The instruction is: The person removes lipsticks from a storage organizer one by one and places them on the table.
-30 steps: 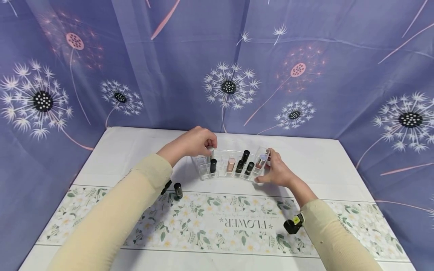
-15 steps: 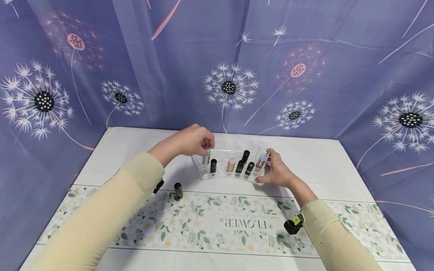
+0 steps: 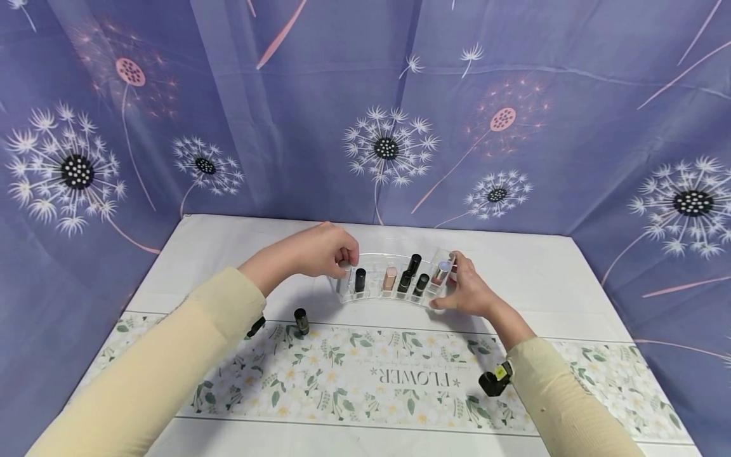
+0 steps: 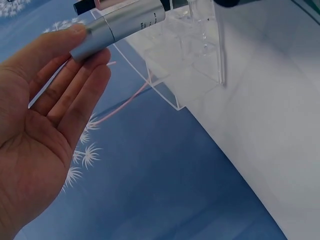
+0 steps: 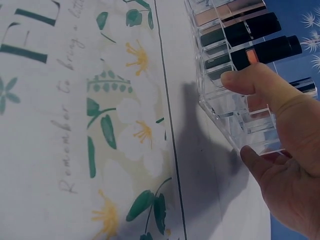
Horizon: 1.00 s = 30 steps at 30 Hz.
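Observation:
Thumb and fingertips of my left hand (image 3: 328, 249) pinch a silver lipstick tube (image 4: 122, 27) near one end. Its other end is at the left end of a clear acrylic lipstick organizer (image 3: 394, 300). My right hand (image 3: 469, 291) grips the organizer's right end, thumb at the front edge, as the right wrist view also shows. Standing in the slots are a black lipstick (image 3: 360, 280) near the left end, a pink lipstick (image 3: 390, 278) mid-row, several black ones to its right, and a silver-capped lipstick (image 3: 441, 272) by the right hand.
A dark lipstick (image 3: 301, 322) stands on the table in front of the organizer, to the left. Black wrist cameras sit on both wrists, the right camera (image 3: 493, 379) over the floral table covering (image 3: 342, 381). A blue-purple dandelion curtain (image 3: 285, 127) closes the back and sides.
My left hand has moved left and a little toward me with the silver lipstick tube, which is now lower, at the organizer's left end. The right hand keeps its place.

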### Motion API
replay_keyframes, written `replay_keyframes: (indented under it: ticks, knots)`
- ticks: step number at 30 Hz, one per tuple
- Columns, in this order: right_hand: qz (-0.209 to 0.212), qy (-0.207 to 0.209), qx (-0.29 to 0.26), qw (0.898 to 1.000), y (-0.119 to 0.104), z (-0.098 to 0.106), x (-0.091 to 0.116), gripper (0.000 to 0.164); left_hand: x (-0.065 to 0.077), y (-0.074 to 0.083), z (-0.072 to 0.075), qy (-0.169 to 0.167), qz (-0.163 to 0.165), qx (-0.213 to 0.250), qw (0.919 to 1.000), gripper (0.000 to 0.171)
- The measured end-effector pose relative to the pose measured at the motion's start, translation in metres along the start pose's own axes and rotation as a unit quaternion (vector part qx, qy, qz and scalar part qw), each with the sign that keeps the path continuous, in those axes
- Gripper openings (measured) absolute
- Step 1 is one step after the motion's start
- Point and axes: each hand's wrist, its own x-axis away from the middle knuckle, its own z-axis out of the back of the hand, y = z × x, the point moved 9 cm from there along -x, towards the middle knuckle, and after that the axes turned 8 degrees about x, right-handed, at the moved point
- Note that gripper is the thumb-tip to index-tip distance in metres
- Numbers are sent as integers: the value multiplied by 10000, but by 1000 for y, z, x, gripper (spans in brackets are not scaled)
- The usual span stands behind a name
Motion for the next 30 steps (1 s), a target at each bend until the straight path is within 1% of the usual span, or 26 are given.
replay_keyframes:
  ticks: [3,7,18,23,30]
  knots:
    - [-28,-10,35,10000,1,0,1,107,3,4,-3,-51,-56,38,10000,15]
    - [-25,5,29,10000,2,1,1,107,5,6,-8,-144,-22,87,9999,15]
    - [-35,17,-8,10000,3,-1,1,120,10,-1,-26,-402,105,221,9989,16]
    - [4,25,-31,10000,4,-1,1,117,13,-3,-33,-464,153,347,9982,17]
    - [68,29,84,9999,5,-1,1,117,16,-7,-42,-515,238,444,9974,22]
